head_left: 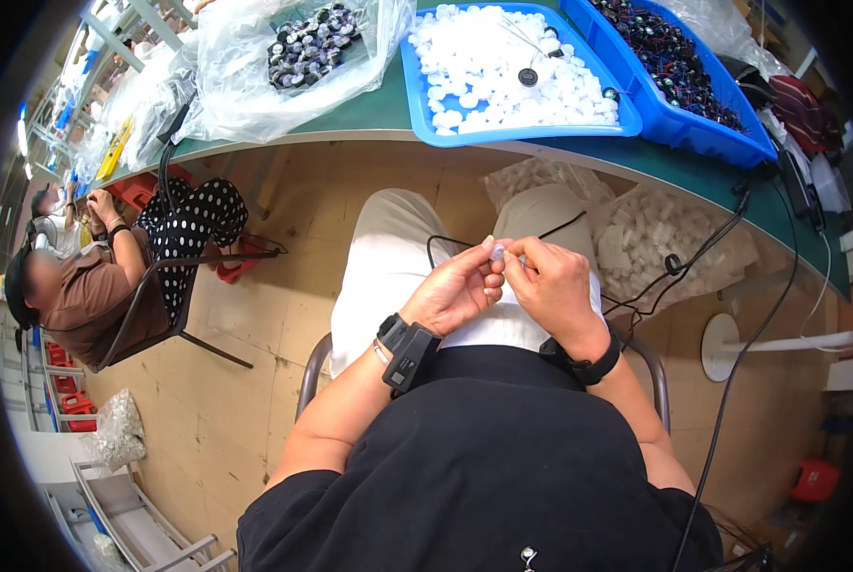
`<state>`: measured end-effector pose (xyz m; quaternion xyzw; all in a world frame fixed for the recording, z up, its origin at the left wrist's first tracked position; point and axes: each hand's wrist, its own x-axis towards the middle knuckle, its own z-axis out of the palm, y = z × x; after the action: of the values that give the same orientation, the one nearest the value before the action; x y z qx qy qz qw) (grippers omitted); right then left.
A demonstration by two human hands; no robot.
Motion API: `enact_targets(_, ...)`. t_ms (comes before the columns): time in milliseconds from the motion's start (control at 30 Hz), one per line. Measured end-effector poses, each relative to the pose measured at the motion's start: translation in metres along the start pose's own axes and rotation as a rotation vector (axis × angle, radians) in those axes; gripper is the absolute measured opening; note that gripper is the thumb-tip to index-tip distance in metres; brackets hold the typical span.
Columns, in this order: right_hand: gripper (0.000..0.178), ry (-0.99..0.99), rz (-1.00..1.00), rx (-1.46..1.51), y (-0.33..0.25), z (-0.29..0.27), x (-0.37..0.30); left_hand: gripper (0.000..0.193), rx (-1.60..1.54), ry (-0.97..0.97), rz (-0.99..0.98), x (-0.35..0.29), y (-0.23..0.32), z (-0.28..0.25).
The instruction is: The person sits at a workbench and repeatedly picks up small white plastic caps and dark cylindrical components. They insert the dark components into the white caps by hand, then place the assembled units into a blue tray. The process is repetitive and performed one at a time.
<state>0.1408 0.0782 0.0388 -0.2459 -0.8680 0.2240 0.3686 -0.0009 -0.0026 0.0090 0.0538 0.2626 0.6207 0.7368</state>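
Above my lap, my left hand [452, 293] pinches a small, pale, roundish part [498, 253] between thumb and forefinger, its other fingers curled. Close against it, my right hand [554, 289] is closed in a pinch at the same part. The part's exact kind is too small to make out, and whether a thin wire hangs from it I cannot tell. On the table ahead, a shallow blue tray [628, 116] bears many small white plastic pieces [488, 71] and a few black round ones [527, 77].
A deeper blue bin [731, 145] holds dark wired parts [669, 62]. Left of the tray, a clear plastic bag [226, 91] contains black-and-white round pieces [314, 46]. Black cables [679, 272] hang at the right. Bags of white parts [669, 243] lie under the table. A co-worker [88, 296] sits left.
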Motion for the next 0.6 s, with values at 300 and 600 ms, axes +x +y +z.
enact_targets(300, 0.004, -0.074, 0.029, 0.012, -0.0037, -0.0046, 0.0017, 0.031, 0.013, 0.049, 0.036, -0.0012, 0.0, -0.001)
enact_targets(600, 0.003, -0.062, 0.013, 0.026, 0.0005, 0.0005, 0.0011, 0.027, 0.112, 0.076, 0.084, -0.0021, -0.0021, 0.005)
